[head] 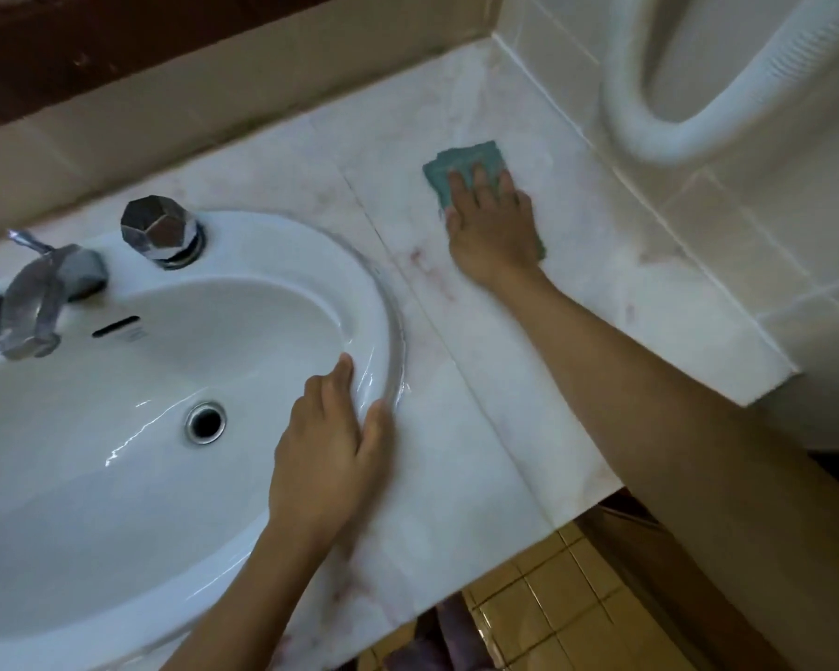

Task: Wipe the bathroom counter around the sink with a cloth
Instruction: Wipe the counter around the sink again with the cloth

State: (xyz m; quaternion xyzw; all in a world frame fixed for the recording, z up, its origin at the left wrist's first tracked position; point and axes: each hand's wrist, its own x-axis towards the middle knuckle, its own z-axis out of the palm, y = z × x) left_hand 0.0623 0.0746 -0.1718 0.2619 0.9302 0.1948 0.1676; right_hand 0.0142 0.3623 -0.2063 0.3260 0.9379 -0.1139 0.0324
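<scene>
Pressing flat on a folded teal-green cloth (461,159), the person's right hand (492,230) had its fingers straight and a little spread, curled round nothing. The palm covered the cloth's near part, so only the far edge and a sliver at the hand's four o'clock side showed. The cloth lay on the pale, pink-veined marble-look counter (456,404), at about two o'clock from the oval white ceramic sink (272,254), well apart from its rim and near the cream tiled side wall (747,220). The left hand (328,443) rested on the sink's rim at roughly four o'clock, open too: its fingers lay loosely extended over the rim toward the bowl, the thumb on the counter side, holding nothing. Down in the bowl the round chrome drain (206,422) sat at nine o'clock from that hand, with a dark overflow slot (116,326) higher up the basin wall. At the sink's twelve o'clock stood a faceted chrome tap knob (158,232), and at ten o'clock from the drain a chrome spout (40,302), somewhat blurred. A white ribbed hose (659,138) looped against the side wall at one o'clock from the cloth. Past the counter's front edge, at five o'clock, I could see yellow-brown floor tiles (553,617).
</scene>
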